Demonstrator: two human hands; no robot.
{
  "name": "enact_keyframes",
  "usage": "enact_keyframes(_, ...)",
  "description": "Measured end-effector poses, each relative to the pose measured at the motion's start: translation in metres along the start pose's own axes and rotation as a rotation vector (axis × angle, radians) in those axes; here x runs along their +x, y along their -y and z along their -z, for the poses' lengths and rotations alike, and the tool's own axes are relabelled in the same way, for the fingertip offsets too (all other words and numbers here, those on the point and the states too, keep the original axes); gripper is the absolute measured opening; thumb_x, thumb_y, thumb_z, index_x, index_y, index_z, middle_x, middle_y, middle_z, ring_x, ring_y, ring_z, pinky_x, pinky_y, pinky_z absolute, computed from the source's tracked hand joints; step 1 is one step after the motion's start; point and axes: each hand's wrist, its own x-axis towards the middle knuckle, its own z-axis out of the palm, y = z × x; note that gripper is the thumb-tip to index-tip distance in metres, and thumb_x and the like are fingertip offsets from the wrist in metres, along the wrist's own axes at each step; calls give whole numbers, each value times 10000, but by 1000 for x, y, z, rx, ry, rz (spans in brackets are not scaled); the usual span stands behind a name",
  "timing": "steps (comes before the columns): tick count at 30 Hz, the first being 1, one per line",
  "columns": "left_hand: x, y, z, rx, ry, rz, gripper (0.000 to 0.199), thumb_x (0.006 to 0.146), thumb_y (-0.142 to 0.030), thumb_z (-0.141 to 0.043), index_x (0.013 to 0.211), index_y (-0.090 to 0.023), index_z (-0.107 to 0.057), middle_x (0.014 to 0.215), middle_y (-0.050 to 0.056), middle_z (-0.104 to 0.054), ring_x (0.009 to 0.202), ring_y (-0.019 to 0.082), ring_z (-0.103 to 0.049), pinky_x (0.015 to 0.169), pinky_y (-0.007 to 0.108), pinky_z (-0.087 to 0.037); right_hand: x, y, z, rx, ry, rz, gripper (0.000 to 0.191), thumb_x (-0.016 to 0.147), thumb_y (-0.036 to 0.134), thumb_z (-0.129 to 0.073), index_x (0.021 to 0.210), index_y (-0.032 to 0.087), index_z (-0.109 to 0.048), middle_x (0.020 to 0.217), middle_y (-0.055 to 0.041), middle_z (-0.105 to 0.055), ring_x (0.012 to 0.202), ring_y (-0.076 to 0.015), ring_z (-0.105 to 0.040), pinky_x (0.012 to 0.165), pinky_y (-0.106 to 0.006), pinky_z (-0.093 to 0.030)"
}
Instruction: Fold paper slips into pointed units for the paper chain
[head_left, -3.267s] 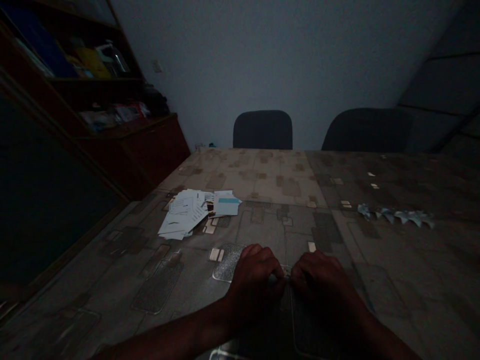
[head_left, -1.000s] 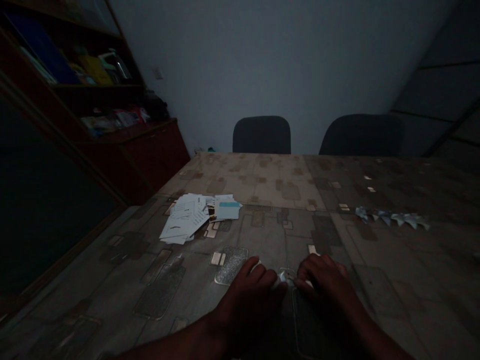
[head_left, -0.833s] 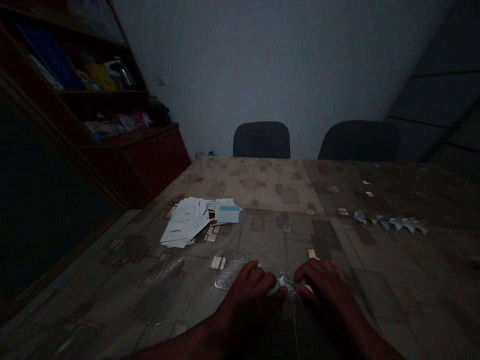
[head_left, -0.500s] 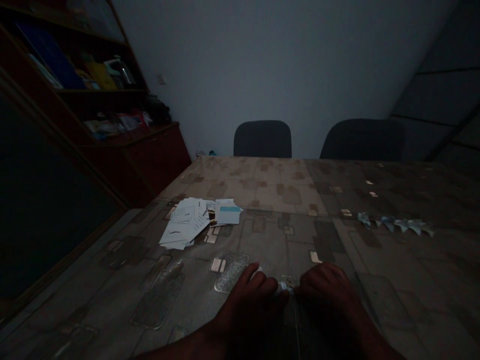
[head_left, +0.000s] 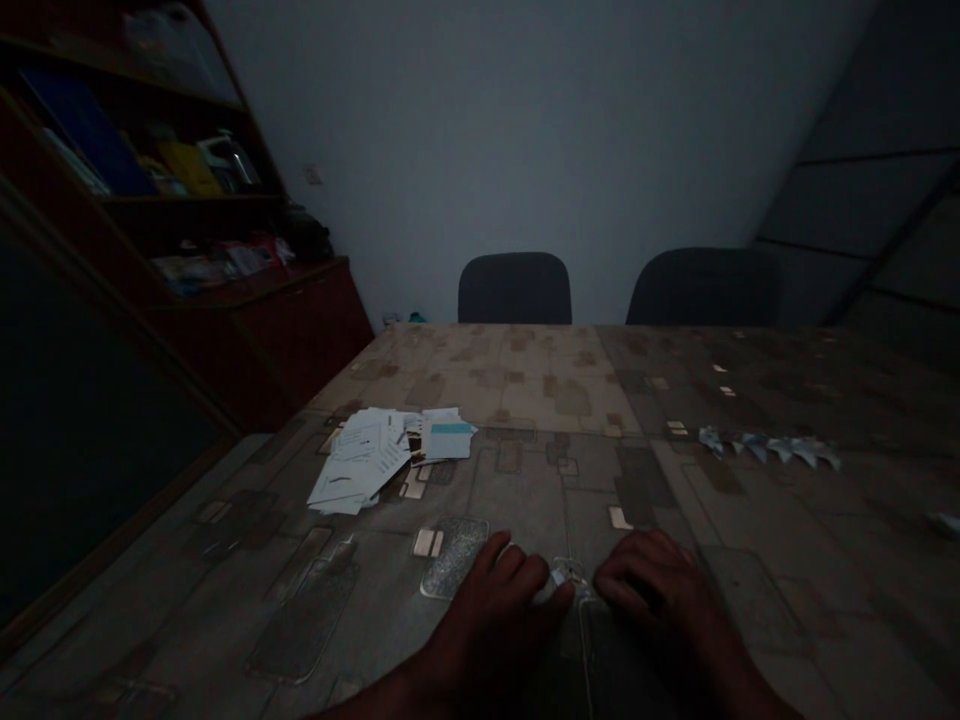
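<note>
Between the thumb and fingers of my left hand is a small folded piece of white paper, of which only a bit shows. My right hand is just to the right, its fingers curled and the thumb drawn in. A narrow gap separates its fingertips from the visible paper, and whatever they may hold is hidden. Both hands are low over the near part of the patterned tablecloth.
A loose pile of white printed papers lies left of centre. Several folded paper pieces form a row at right, with another pale piece at the right edge. Beyond the table stand two dark chairs; a shelf cabinet is at left.
My right hand has come slightly away from the paper, which my left hand still pinches. The view has shifted a little, bringing the pale piece at the right edge into sight.
</note>
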Motion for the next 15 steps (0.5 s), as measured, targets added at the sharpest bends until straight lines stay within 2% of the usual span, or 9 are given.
enact_keyframes(2, 0, 0, -2, 4, -28, 5, 161, 898, -232, -600, 1050, -282, -588, 771, -18, -541, 706, 158, -493, 976, 429, -363, 0, 1, -5, -19, -2, -53, 29, 809, 253, -670, 781, 256, -665, 807, -16, -670, 821, -223, -595, 760, -359, -399)
enact_keyframes(5, -1, 1, -5, -2, -35, 7, 156, 904, -250, -599, 1053, -293, -586, 786, -18, -544, 722, 159, -497, 973, 439, -366, 3, 3, -9, -35, 41, -143, 39, 768, 250, -694, 762, 254, -655, 834, -19, -658, 856, -243, -587, 768, -369, -387)
enact_keyframes(9, -6, 2, -11, -14, -9, 17, 256, 892, -275, -624, 1138, -299, -555, 849, -9, -554, 779, 165, -509, 973, 457, -372, 9, 13, 2, -3, 116, -196, 48, 785, 210, -653, 767, 255, -654, 862, -12, -654, 886, -236, -576, 792, -365, -379)
enact_keyframes(15, -9, 4, -13, -21, -29, 22, 300, 891, -255, -622, 1173, -317, -539, 874, -6, -565, 787, 165, -500, 939, 434, -394, 18, 22, 9, 1, 152, -240, 49, 775, 196, -642, 790, 238, -662, 858, -20, -652, 875, -243, -564, 797, -378, -364)
